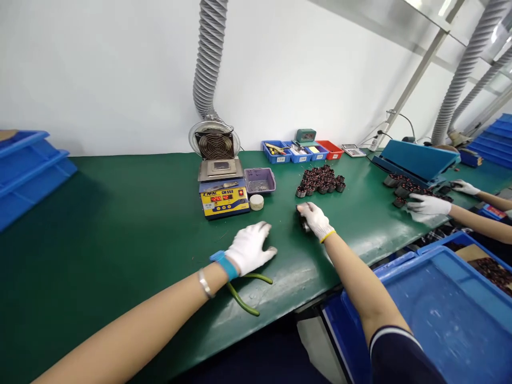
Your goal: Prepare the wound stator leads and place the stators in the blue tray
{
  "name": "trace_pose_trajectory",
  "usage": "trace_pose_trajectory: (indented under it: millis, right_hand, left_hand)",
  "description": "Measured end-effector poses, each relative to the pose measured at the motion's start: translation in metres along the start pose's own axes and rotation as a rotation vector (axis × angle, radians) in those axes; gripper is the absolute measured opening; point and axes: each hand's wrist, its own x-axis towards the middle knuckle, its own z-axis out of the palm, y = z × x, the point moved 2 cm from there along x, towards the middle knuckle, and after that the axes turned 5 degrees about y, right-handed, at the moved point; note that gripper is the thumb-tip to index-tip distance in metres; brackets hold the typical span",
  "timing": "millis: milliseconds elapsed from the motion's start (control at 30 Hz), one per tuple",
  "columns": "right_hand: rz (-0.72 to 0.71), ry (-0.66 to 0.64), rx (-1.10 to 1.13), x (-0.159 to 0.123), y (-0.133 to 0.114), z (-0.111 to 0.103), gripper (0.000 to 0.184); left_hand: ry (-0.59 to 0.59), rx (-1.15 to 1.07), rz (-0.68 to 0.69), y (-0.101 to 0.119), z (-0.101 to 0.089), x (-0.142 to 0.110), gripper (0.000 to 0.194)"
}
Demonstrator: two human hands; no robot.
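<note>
My left hand [250, 248], in a white glove with a blue wrist strap, is held over the green table with fingers apart and nothing visible in them. Two curved green handles [245, 304], like those of pliers, show beneath its wrist; the tool's other end is hidden. My right hand [316, 218], also gloved, is closed on a dark part [303, 220] with a shiny side, mostly covered by the fingers. Beyond it stands a cluster of small round dark parts with coppery tops, like wound motor stators [323, 178].
Behind my left hand stand a yellow-fronted soldering station [224, 200], a round white tub [256, 202], a purple tray [260, 181] and a fume fan [216, 145]. Small bins [276, 152] line the wall. Right are a co-worker's gloved hands [430, 204] and a blue crate [444, 304].
</note>
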Motion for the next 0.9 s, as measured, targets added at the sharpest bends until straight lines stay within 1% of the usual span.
trace_pose_trajectory:
  millis: [67,133,200,267,333,367,400,467,500,567,700,800,900]
  right_hand:
    - [0.036,0.018,0.041,0.003,0.012,-0.009,0.056]
    - [0.063,0.036,0.064,0.006,0.020,-0.018,0.056]
    - [0.078,0.046,0.072,0.007,0.024,-0.025,0.056]
    - [0.084,0.049,0.061,0.007,0.025,-0.031,0.055]
    - [0.086,0.043,0.030,0.005,0.025,-0.032,0.054]
    - [0.085,0.040,0.006,0.003,0.025,-0.032,0.053]
    - [0.085,0.040,-0.025,0.002,0.026,-0.031,0.053]
    - [0.082,0.046,-0.098,-0.002,0.025,-0.027,0.056]
    - [0.078,0.048,-0.137,-0.004,0.025,-0.025,0.059]
    - [0.055,0.037,-0.215,-0.008,0.020,-0.019,0.065]
    - [-0.059,-0.038,-0.350,-0.016,0.001,-0.004,0.069]
    - [-0.168,-0.087,-0.413,-0.020,-0.015,0.006,0.069]
    - [-0.230,-0.112,-0.449,-0.022,-0.021,0.011,0.069]
  left_hand:
    - [-0.005,-0.011,0.069,0.018,0.015,0.023,0.072]
    - [-0.003,-0.024,0.137,0.036,0.027,0.042,0.076]
    - [0.011,-0.035,0.190,0.053,0.036,0.056,0.073]
    - [0.027,-0.044,0.218,0.066,0.044,0.067,0.064]
    - [0.024,-0.046,0.208,0.071,0.053,0.077,0.060]
    - [0.012,-0.044,0.186,0.070,0.058,0.080,0.063]
    - [-0.004,-0.039,0.154,0.067,0.062,0.083,0.069]
    - [-0.040,-0.022,0.066,0.051,0.070,0.083,0.085]
    - [-0.057,-0.009,0.015,0.040,0.071,0.081,0.091]
    - [-0.083,0.021,-0.089,0.015,0.068,0.070,0.095]
    - [-0.135,0.082,-0.249,-0.032,0.046,0.029,0.098]
    - [-0.163,0.124,-0.313,-0.057,0.027,-0.006,0.095]
    - [-0.190,0.171,-0.336,-0.078,0.010,-0.038,0.092]
